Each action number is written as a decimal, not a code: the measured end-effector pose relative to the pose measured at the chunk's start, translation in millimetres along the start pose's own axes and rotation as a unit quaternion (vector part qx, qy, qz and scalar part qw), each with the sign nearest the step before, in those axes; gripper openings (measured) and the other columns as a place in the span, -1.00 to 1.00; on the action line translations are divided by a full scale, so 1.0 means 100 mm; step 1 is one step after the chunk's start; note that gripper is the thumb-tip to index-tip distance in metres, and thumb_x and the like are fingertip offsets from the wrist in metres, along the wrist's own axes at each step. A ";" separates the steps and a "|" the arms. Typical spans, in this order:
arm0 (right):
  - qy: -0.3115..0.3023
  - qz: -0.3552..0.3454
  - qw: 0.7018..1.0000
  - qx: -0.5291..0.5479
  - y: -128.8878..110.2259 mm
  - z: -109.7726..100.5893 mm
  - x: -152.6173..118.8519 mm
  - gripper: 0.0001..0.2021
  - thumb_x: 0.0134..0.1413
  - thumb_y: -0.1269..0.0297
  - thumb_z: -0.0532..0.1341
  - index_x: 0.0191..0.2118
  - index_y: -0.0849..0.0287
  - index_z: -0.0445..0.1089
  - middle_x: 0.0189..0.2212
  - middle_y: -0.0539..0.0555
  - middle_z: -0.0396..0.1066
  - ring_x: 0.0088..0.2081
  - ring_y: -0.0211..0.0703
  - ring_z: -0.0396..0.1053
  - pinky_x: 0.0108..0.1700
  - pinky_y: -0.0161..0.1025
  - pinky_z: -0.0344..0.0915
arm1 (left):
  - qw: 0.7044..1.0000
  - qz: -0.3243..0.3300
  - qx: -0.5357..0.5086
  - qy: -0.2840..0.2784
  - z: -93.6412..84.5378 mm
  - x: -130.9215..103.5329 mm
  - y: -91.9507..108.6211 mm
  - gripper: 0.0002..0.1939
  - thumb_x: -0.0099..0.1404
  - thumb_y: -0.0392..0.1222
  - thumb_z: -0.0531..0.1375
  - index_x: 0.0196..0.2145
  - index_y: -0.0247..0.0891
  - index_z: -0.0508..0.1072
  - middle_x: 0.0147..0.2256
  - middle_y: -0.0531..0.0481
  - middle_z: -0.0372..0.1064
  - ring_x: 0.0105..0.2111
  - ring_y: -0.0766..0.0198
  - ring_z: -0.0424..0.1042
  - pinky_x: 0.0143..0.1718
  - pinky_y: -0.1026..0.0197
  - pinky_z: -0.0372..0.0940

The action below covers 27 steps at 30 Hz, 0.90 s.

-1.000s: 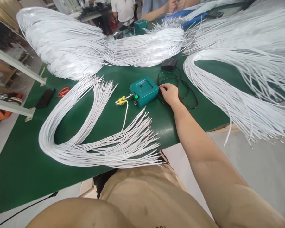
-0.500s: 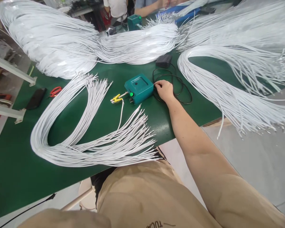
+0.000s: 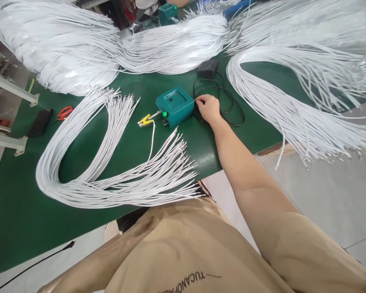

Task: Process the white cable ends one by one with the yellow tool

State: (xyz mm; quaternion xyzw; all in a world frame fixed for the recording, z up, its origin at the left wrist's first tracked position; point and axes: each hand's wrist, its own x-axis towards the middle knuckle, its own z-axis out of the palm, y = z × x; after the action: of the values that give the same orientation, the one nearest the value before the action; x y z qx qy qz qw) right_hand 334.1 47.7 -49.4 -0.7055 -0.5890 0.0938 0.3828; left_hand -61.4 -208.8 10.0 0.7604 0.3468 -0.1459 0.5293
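Observation:
A teal box [image 3: 178, 105] with a green button stands on the green table. On the rod at its left side is a yellow clip [image 3: 146, 120], from which one white cord hangs toward the loose ends of a looped white cord bundle [image 3: 51, 171]. My right hand [image 3: 208, 108] is at the box's right side, thumb and fingers pinched beside the black cable [image 3: 232, 94]; what they hold is hidden. Low in view, my left hand [image 3: 144, 226] is blurred against the tan shirt, its fingers not distinct.
Large white cord bundles [image 3: 177, 44] lie across the back, and another looped bundle [image 3: 256, 89] overhangs the right edge. A black adapter [image 3: 208, 68] is behind the box. Red-handled scissors [image 3: 64, 113], a dark phone-like object [image 3: 40, 123] and white metal legs [image 3: 10, 141] are left.
My left arm has come into clearer view at the lower left, reaching toward the shirt front. The table scene has shifted slightly up and left; my right hand keeps its place by the box.

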 end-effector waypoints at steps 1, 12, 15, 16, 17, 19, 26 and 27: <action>-0.002 0.001 1.000 0.001 0.00 0.00 0.00 -0.75 0.10 0.42 0.10 -0.25 0.16 0.54 -0.15 0.11 0.53 -0.07 0.06 0.38 0.04 -0.02 0.28 | 0.999 0.003 -0.023 -0.033 -0.09 -0.09 0.05 -0.26 0.20 0.02 0.17 0.26 0.42 -0.06 0.28 0.10 0.10 0.26 -0.03 0.12 0.18 -0.07 0.22; -0.012 -0.001 1.000 0.002 -0.01 0.01 -0.01 -0.72 0.10 0.43 0.07 -0.21 0.21 0.53 -0.13 0.14 0.50 -0.06 0.04 0.36 0.06 -0.03 0.26 | 0.913 -0.083 0.262 0.302 -0.82 -0.11 -0.32 -0.07 0.14 0.19 0.23 0.33 -0.13 -0.08 0.33 -0.23 -0.09 0.30 -0.16 -0.03 0.25 -0.23 0.00; -0.010 0.001 1.000 -0.003 0.01 0.03 0.00 -0.72 0.11 0.43 0.06 -0.20 0.22 0.52 -0.12 0.15 0.49 -0.06 0.04 0.36 0.05 -0.03 0.25 | 0.883 -0.042 0.369 0.288 -0.80 0.03 -0.54 0.13 0.05 0.31 0.23 0.35 -0.29 -0.20 0.30 -0.41 -0.10 0.26 -0.29 0.01 0.22 -0.32 -0.02; -0.010 0.002 1.000 -0.005 0.01 0.03 0.00 -0.71 0.10 0.43 0.06 -0.20 0.22 0.52 -0.12 0.15 0.50 -0.07 0.04 0.36 0.05 -0.04 0.25 | 0.876 -0.035 0.384 0.290 -0.80 0.05 -0.58 0.14 0.05 0.31 0.23 0.35 -0.31 -0.19 0.28 -0.43 -0.07 0.23 -0.29 0.06 0.19 -0.31 0.03; -0.010 0.003 1.000 -0.007 0.01 0.04 0.00 -0.72 0.10 0.43 0.06 -0.20 0.22 0.52 -0.12 0.14 0.50 -0.07 0.03 0.36 0.05 -0.04 0.25 | 0.871 -0.030 0.393 0.294 -0.82 0.06 -0.60 0.13 0.04 0.31 0.24 0.35 -0.32 -0.16 0.24 -0.43 0.00 0.19 -0.29 0.12 0.16 -0.27 0.10; -0.007 0.002 1.000 -0.010 0.01 0.03 0.00 -0.72 0.10 0.43 0.07 -0.20 0.22 0.53 -0.13 0.14 0.51 -0.07 0.03 0.37 0.03 -0.06 0.25 | 0.867 -0.019 0.398 0.299 -0.86 0.07 -0.59 0.05 0.05 0.28 0.25 0.32 -0.31 -0.03 0.13 -0.40 0.13 0.08 -0.23 0.23 0.06 -0.19 0.22; 0.009 -0.008 1.000 -0.011 0.00 0.00 0.03 -0.75 0.06 0.41 0.12 -0.25 0.22 0.56 -0.18 0.16 0.54 -0.09 0.06 0.42 0.00 -0.05 0.29 | 0.911 -0.022 0.318 0.261 -0.81 0.11 -0.43 -0.43 0.24 0.15 0.16 0.14 -0.12 0.32 -0.15 -0.13 0.30 -0.23 0.15 0.39 -0.22 0.17 0.33; 0.012 -0.009 1.000 -0.012 0.01 0.00 0.04 -0.75 0.06 0.40 0.13 -0.26 0.21 0.56 -0.18 0.16 0.54 -0.09 0.07 0.43 -0.01 -0.04 0.29 | 0.910 -0.022 0.313 0.269 -0.77 0.12 -0.40 -0.47 0.25 0.14 0.15 0.12 -0.09 0.35 -0.16 -0.11 0.31 -0.23 0.17 0.40 -0.23 0.19 0.32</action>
State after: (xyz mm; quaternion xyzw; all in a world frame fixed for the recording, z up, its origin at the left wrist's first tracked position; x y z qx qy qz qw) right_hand 336.1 51.5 -48.9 -0.7059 -0.5918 0.0748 0.3820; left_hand -91.0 -126.3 5.3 0.8899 0.4291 -0.0480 0.1469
